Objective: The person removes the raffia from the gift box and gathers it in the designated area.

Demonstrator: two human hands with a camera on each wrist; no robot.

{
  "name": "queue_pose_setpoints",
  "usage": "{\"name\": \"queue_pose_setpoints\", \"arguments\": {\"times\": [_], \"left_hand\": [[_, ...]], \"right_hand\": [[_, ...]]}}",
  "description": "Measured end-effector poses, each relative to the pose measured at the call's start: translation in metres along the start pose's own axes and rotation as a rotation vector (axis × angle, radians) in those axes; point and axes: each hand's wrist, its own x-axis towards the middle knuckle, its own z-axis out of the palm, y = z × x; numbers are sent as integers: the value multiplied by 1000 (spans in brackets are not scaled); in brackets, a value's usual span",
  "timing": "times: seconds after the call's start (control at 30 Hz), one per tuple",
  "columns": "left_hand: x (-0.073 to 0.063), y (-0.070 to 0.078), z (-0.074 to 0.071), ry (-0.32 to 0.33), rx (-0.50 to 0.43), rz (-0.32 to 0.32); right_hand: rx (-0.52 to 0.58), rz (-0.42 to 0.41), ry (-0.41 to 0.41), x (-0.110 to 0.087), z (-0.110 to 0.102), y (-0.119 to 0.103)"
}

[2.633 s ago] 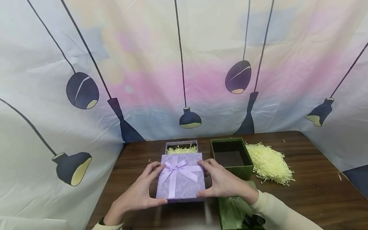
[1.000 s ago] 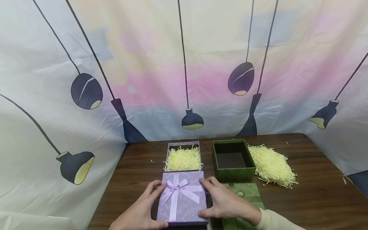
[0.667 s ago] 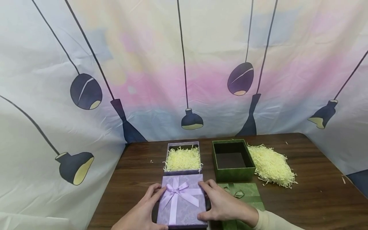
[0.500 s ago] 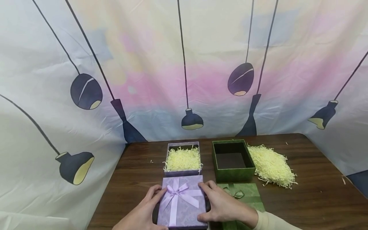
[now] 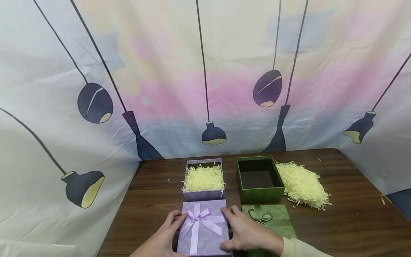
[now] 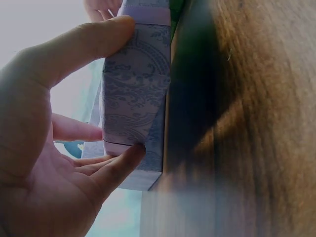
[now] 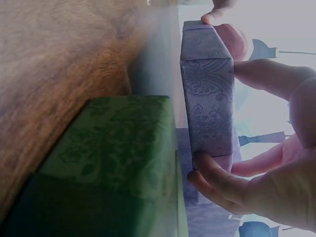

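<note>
Both hands grip a lavender box lid (image 5: 205,228) with a ribbon bow, one at each side. My left hand (image 5: 162,237) has its thumb at the near edge and fingers along the left side. On the right side, my right hand (image 5: 248,230) holds the lid between thumb and curled fingers. In the left wrist view the lid's patterned side (image 6: 136,84) shows between thumb and fingers; the right wrist view shows its other side (image 7: 210,108) likewise. Just beyond the lid stands the lavender box (image 5: 205,194), filled with pale yellow shredded paper (image 5: 204,177).
A green box (image 5: 261,194) with bare dark insides stands to the right. Its green bow-topped lid (image 5: 279,223) lies before it, partly under my right arm. A heap of yellow shredded paper (image 5: 303,185) lies on the wooden table (image 5: 359,221). A printed curtain (image 5: 173,89) hangs behind.
Both hands have brought the lavender lid towards me, from overlapping the lavender box to just in front of it. The shredded paper in that box has come into full view.
</note>
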Motion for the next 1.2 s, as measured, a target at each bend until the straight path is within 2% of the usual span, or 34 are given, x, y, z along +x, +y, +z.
{"name": "queue_pose_setpoints", "arguments": {"times": [0.27,0.5,0.87,0.93,1.03,1.13,1.2], "left_hand": [[1,0,2,-54,-22,-75],[-1,-3,5,-94,-60,-83],[4,2,5,-187,-109,-198],[3,0,6,-179,-92,-185],[0,-5,10,-120,-45,-113],[-1,-9,14,-34,8,-9],[-1,-9,15,-21,18,9]], "right_hand": [[-16,-4,-4,1,2,1],[-29,14,-26,1,6,0],[-43,30,-24,3,13,2],[-47,25,-21,3,14,2],[-51,20,-15,3,16,3],[-48,19,-12,2,17,3],[-45,19,-13,2,18,3]]}}
